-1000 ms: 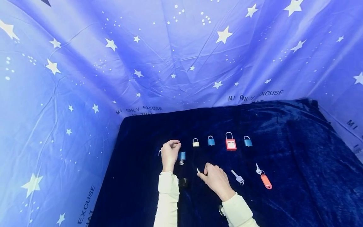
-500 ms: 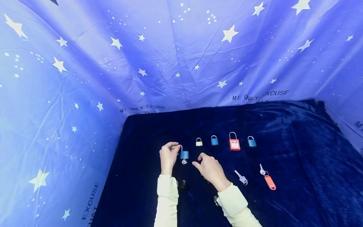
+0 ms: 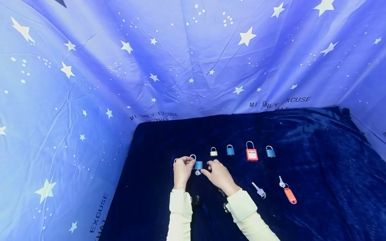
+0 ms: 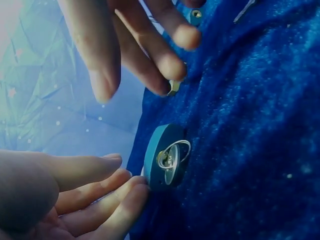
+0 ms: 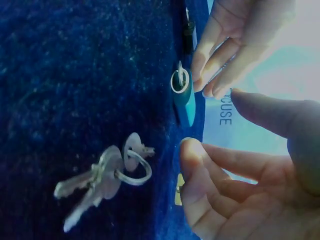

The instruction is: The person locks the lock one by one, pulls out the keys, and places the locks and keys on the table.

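A blue padlock (image 3: 198,165) lies on the dark cloth, its silver shackle swung out to the left. A key with a ring (image 4: 172,162) sits in its keyhole. My left hand (image 3: 182,170) is at the padlock's left side; in the left wrist view its fingertips touch the edge of the body, with the thumb apart. To the right, my right hand (image 3: 221,175) hovers near the padlock, thumb and fingers parted with nothing between them. Below this hand, in the right wrist view, a bunch of keys (image 5: 107,175) on a ring lies on the cloth.
Along the back stand a small brass padlock (image 3: 213,153), a blue padlock (image 3: 230,150), a red padlock (image 3: 252,154) and another blue one (image 3: 270,152). In front lie keys (image 3: 260,191) and a key with an orange tag (image 3: 290,195). Another shackle (image 3: 175,160) shows behind my left hand.
My right hand has moved away from the loose keys, forward and left toward the blue padlock. My left fingers have come down from its shackle to its side. The view has shifted slightly.
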Available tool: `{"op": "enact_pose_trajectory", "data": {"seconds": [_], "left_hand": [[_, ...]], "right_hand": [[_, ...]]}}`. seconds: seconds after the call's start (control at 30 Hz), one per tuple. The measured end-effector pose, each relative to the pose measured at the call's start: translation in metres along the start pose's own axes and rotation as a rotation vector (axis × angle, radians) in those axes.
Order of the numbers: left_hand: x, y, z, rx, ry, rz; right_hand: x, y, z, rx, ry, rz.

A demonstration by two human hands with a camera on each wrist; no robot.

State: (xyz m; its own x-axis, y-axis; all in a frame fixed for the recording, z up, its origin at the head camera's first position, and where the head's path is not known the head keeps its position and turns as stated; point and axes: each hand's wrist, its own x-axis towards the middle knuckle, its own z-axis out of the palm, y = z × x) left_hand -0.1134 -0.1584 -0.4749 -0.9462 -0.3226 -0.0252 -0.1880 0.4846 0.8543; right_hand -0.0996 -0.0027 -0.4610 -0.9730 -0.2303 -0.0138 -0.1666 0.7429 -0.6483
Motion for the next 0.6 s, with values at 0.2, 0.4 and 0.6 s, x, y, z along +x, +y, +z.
{"op": "enact_pose_trajectory", "data": {"seconds": [0.2, 0.4, 0.6], "left_hand": [[-0.004, 0.0, 0.001, 0.032, -0.004, -0.01], [-0.006, -0.001, 0.004, 0.081, 0.009, 0.0], [-0.008, -0.001, 0.007, 0.079, 0.028, -0.03]], "right_hand": [[0.005, 0.0, 0.004, -0.001, -0.065, 0.029], [0.01, 0.001, 0.011, 0.022, -0.078, 0.023], [0.014, 0.0, 0.016, 0.084, -0.068, -0.012]]}}
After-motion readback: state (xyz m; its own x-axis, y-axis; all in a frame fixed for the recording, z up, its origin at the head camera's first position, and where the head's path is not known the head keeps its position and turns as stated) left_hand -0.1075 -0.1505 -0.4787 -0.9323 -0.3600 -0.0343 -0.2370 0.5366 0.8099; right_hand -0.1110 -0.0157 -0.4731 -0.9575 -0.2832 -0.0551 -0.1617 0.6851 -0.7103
